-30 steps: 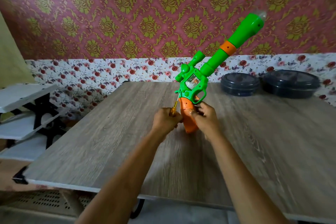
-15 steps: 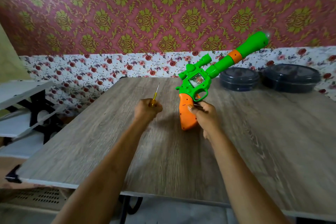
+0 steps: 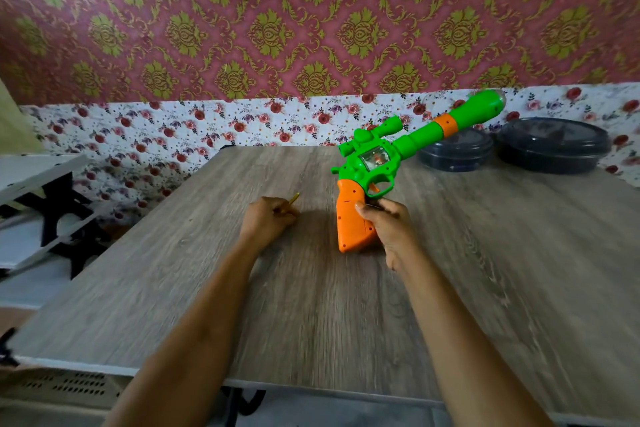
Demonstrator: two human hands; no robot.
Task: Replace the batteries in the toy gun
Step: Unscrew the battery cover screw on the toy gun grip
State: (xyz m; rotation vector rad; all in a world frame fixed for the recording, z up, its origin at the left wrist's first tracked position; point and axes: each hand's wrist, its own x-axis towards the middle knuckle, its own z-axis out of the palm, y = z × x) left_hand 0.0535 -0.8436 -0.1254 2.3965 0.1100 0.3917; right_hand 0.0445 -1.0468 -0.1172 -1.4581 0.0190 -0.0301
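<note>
A green toy gun [image 3: 408, 146] with an orange grip stands on its grip's butt on the wooden table [image 3: 311, 305], barrel pointing up and to the right. My right hand [image 3: 389, 229] holds the orange grip from the right side. My left hand [image 3: 268, 218] rests low on the table to the left of the gun, closed around a small screwdriver [image 3: 294, 198] whose yellow tip sticks out past the fingers. The battery cover and any batteries are not visible.
Two dark round lidded containers [image 3: 457, 151] [image 3: 554, 144] sit at the table's far right against the flowered wall. A white shelf unit with a black frame [image 3: 38, 204] stands left of the table.
My left hand pulled the screwdriver away from the grip, moved left and sank onto the table. The gun's barrel tilted lower to the right while my right hand kept its hold.
</note>
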